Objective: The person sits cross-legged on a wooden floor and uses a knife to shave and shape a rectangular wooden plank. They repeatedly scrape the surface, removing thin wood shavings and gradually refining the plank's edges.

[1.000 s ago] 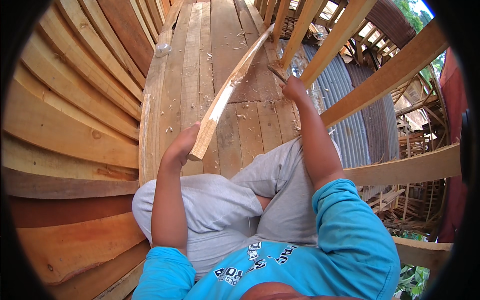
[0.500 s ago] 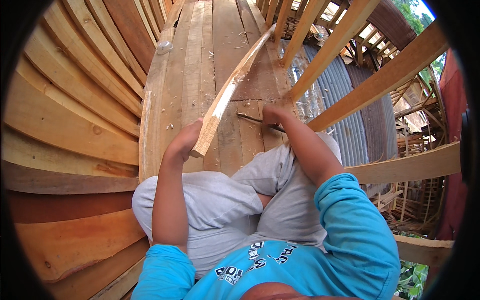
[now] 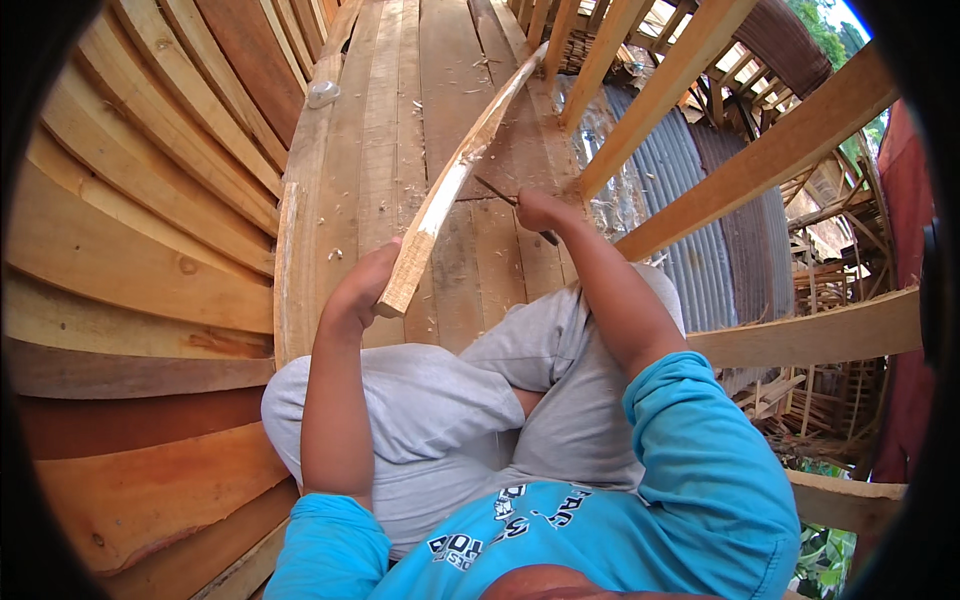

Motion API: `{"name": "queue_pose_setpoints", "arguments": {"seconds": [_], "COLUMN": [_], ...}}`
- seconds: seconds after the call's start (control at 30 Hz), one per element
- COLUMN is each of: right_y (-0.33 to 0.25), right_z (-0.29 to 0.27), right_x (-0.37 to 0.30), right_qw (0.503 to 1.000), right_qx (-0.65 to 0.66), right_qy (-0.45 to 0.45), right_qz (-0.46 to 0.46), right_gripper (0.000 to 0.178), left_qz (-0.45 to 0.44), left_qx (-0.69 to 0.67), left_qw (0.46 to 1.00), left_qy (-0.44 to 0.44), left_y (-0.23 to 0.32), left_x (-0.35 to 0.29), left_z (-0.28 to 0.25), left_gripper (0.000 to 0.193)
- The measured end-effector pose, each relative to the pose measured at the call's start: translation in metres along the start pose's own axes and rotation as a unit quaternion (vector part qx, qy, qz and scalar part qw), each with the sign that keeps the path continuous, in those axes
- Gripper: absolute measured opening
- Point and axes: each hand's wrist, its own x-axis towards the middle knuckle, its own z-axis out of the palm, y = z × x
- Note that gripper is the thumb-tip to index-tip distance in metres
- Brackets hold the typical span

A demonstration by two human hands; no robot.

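A long piece of wood (image 3: 436, 212) slants up and away from me, its squared near end lowest and its far end near the slats at the right. Part of its upper side is freshly cut and pale. My left hand (image 3: 362, 285) is closed round the near end from the left. To the right of the wood, my right hand (image 3: 540, 209) grips a knife (image 3: 490, 187) with a dark, narrow blade. The blade's tip points toward the wood, with a small gap between them. The knife's handle end shows below my fist.
Wood shavings lie scattered over the plank floor (image 3: 380, 150). A small clear plastic object (image 3: 322, 94) sits at the far left. Wooden boards (image 3: 130, 260) wall the left side. Slats (image 3: 670, 95) stand on the right, with corrugated metal sheets (image 3: 690, 210) beyond them.
My right hand has moved up and slightly left with the knife, whose blade is now closer to the wood. My left hand and the wood have barely moved.
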Motion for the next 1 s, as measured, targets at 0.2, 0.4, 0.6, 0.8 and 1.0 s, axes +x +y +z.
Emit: {"name": "queue_pose_setpoints", "arguments": {"seconds": [0.2, 0.4, 0.6, 0.8, 1.0], "right_y": [-0.003, -0.073, -0.100, -0.132, -0.141], "right_z": [-0.054, -0.089, -0.066, -0.064, -0.051], "right_x": [-0.024, -0.082, -0.099, -0.114, -0.108], "right_qw": [0.981, 0.910, 0.926, 0.977, 0.951], "right_qx": [0.020, 0.306, 0.264, 0.118, 0.055], "right_qy": [0.190, 0.175, 0.069, 0.128, 0.270], "right_qz": [0.032, -0.218, -0.262, -0.120, -0.138], "right_gripper": [0.026, 0.026, 0.017, 0.053, 0.058], "left_qz": [-0.094, -0.131, -0.144, -0.135, -0.156], "left_qx": [-0.197, -0.425, -0.451, -0.421, -0.406], "left_qw": [0.968, 0.861, 0.830, 0.855, 0.870], "left_qy": [-0.123, -0.248, -0.296, -0.271, -0.233], "left_y": [0.004, 0.000, 0.005, 0.000, -0.007], "left_x": [-0.001, -0.001, 0.003, 0.002, -0.001], "left_z": [-0.002, 0.001, 0.003, 0.003, 0.005], "left_gripper": [0.043, 0.042, 0.049, 0.040, 0.040]}}
